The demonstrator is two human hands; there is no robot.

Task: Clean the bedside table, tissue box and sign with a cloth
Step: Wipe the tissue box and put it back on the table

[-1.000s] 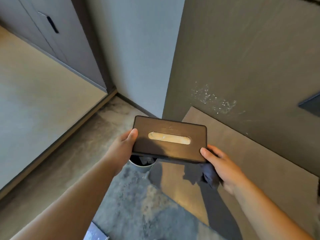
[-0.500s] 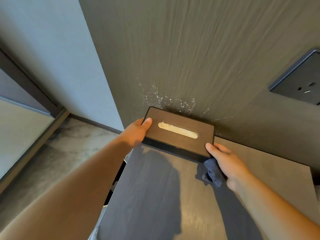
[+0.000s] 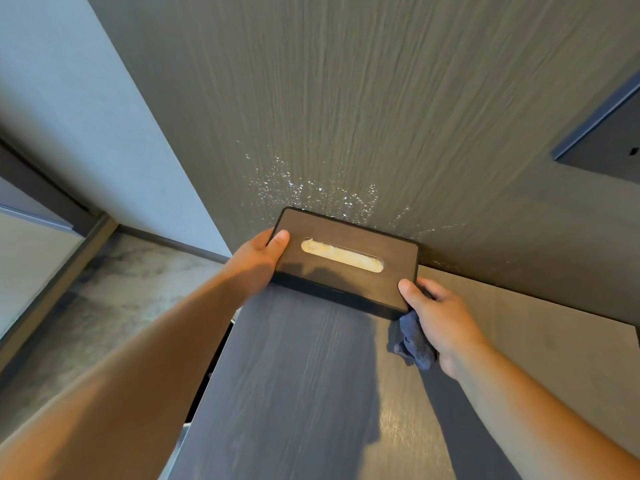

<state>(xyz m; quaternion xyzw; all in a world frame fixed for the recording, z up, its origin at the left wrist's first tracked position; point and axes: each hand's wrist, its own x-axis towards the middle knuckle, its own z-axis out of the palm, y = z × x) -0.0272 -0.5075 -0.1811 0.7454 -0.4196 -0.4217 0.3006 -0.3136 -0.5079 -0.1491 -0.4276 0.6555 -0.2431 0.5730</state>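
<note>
A dark brown tissue box (image 3: 349, 244) with a pale slot in its lid rests at the back left corner of the bedside table (image 3: 304, 393), close against the wall panel. My left hand (image 3: 258, 261) grips its left end, thumb on the lid. My right hand (image 3: 440, 317) holds its front right corner with the thumb on top, and a crumpled dark blue cloth (image 3: 414, 339) is bunched under the palm. No sign is in view.
A dark wood-grain wall panel (image 3: 346, 98) with white speckles stands behind the table. A dark socket plate (image 3: 609, 140) is set in it at the upper right. Left of the table lies the marbled floor (image 3: 114, 292) and a pale wall.
Both hands have carried the tissue box from over the floor onto the table's back left corner, against the wall. The cloth stays in my right hand.
</note>
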